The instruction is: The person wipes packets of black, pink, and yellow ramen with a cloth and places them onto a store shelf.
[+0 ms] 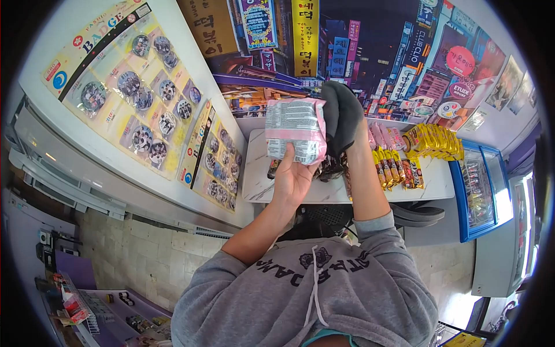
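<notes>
My left hand [293, 180] grips a pink and silver packet [296, 132] from below, its thumb pressed on the printed back. The packet is raised over the white marble-patterned table [259, 168], its small print facing me. My right hand [342, 118] is covered by something black and soft, like a mitt or folded cloth, right at the packet's right edge. Its fingers are hidden under the black fabric, so I cannot tell how they are bent. Below the packet, dark snack packs [331, 169] lie partly hidden behind my hands and forearm.
Yellow packets [433, 142], pink packets [387, 136] and yellow-and-red packs [389, 168] line the table to the right. Beyond them stands a blue-framed display freezer [483, 188]. Badge display boards [130, 87] hang on the white surface at left. A chair [416, 214] sits under the front edge.
</notes>
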The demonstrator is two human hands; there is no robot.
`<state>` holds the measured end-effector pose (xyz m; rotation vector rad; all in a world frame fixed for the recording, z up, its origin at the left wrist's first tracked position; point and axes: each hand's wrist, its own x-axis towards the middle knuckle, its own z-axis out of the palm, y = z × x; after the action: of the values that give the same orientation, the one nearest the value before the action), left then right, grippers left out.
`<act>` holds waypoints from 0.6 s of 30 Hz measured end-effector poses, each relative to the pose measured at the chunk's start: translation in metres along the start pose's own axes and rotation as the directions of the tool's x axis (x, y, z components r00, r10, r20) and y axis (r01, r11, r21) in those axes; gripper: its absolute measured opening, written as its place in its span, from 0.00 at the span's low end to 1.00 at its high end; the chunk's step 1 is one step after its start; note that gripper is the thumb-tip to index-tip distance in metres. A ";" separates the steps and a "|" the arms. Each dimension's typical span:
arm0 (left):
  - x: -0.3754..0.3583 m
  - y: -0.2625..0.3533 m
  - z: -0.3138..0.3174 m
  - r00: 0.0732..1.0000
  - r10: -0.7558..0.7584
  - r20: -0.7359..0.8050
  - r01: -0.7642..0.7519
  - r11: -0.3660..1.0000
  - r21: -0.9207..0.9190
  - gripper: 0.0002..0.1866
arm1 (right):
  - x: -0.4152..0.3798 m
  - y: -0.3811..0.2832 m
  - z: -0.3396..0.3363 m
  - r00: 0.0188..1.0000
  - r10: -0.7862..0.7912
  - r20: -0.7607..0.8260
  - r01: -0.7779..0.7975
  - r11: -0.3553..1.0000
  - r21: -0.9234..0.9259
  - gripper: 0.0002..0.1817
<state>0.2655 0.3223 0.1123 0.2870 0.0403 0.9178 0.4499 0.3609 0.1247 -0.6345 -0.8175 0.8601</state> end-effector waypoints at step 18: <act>0.009 0.012 -0.007 0.992 0.124 -0.018 -0.125 0.989 -0.084 0.20 | -0.088 -0.005 0.066 0.999 -0.040 0.034 0.051 0.913 -0.405 0.31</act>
<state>0.2603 0.3380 0.1095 0.2063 -0.0056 1.0430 0.3628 0.2945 0.1331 -0.9677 -1.0425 0.6581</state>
